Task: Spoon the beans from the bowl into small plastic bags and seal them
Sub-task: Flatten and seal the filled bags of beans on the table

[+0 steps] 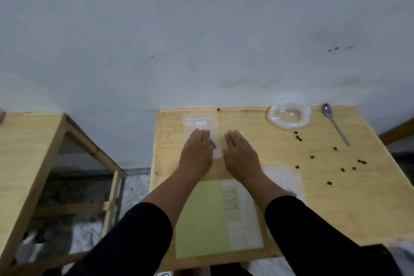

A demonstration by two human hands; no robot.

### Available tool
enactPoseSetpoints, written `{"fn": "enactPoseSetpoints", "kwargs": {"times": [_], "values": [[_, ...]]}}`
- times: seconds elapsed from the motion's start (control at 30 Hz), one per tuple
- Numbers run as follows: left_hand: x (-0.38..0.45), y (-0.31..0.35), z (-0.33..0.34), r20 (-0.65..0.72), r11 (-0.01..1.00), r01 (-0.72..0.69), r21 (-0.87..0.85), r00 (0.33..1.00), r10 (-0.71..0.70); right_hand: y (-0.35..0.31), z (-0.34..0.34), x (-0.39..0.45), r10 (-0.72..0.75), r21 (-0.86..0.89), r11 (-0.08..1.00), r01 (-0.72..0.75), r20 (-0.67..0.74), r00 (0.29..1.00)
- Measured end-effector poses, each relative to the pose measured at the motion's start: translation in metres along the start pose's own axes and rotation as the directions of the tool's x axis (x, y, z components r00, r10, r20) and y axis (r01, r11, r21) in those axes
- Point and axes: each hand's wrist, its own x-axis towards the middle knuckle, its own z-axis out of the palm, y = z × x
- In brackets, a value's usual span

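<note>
A small clear plastic bag [201, 124] with a white label lies flat on the wooden table [336, 197], a few dark beans [213, 144] showing inside it. My left hand [197, 150] lies flat on the bag's lower part with straight fingers. My right hand [240, 154] lies flat beside it, its fingers at the bag's right edge. At the back right sits a rolled-down clear plastic bag [289, 115] shaped like a bowl. A metal spoon [335, 124] lies to its right. Several loose beans [336, 159] are scattered over the right side of the table.
A pale green sheet [199, 219] with clear bags [244, 219] on it lies at the table's near edge; more clear plastic [284, 177] lies under my right forearm. A second wooden table [26, 141] stands to the left. A grey wall [201, 29] rises behind.
</note>
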Motion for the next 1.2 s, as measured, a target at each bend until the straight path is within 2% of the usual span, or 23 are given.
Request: {"fn": "enactPoseSetpoints", "kwargs": {"times": [0.13,0.2,0.3,0.33,0.47,0.53,0.77,0.97,1.1,1.2], "values": [[-0.025,0.03,0.011,0.043,0.991,-0.136,0.01,0.99,0.135,0.023,-0.002,-0.044,0.114,0.066,0.991,-0.113,-0.025,0.993],[-0.039,0.047,0.021,0.098,0.984,-0.18,-0.006,0.979,0.18,0.039,0.004,-0.068,0.214,0.084,0.973,-0.215,0.028,0.977],[-0.061,0.07,0.039,0.17,0.974,-0.223,-0.032,0.959,0.226,0.053,0.0,-0.108,0.336,0.096,0.94,-0.328,-0.08,0.938],[-0.067,0.077,0.045,0.198,0.974,-0.219,-0.052,0.954,0.225,0.058,0.0,-0.12,0.355,0.087,0.934,-0.348,-0.097,0.93],[-0.086,0.099,0.069,0.353,0.985,-0.135,-0.108,0.921,0.165,0.083,0.007,-0.156,0.482,0.12,0.871,-0.476,-0.019,0.876],[-0.09,0.107,0.078,0.387,0.989,-0.101,-0.109,0.912,0.136,0.091,0.011,-0.167,0.522,0.135,0.845,-0.517,-0.001,0.853],[-0.092,0.114,0.087,0.395,0.987,-0.084,-0.138,0.909,0.132,0.102,0.023,-0.178,0.549,0.27,0.807,-0.525,-0.018,0.836],[-0.091,0.118,0.085,0.327,0.978,-0.08,-0.193,0.934,0.141,0.098,0.012,-0.178,0.6,0.409,0.749,-0.521,-0.083,0.796],[-0.091,0.117,0.073,0.255,0.934,-0.004,-0.358,0.962,0.102,0.092,-0.003,-0.168,0.659,0.584,0.656,-0.478,-0.134,0.74],[-0.092,0.107,0.059,0.196,0.88,0.05,-0.472,0.979,0.05,0.081,-0.009,-0.159,0.662,0.676,0.599,-0.43,-0.116,0.74]]}}
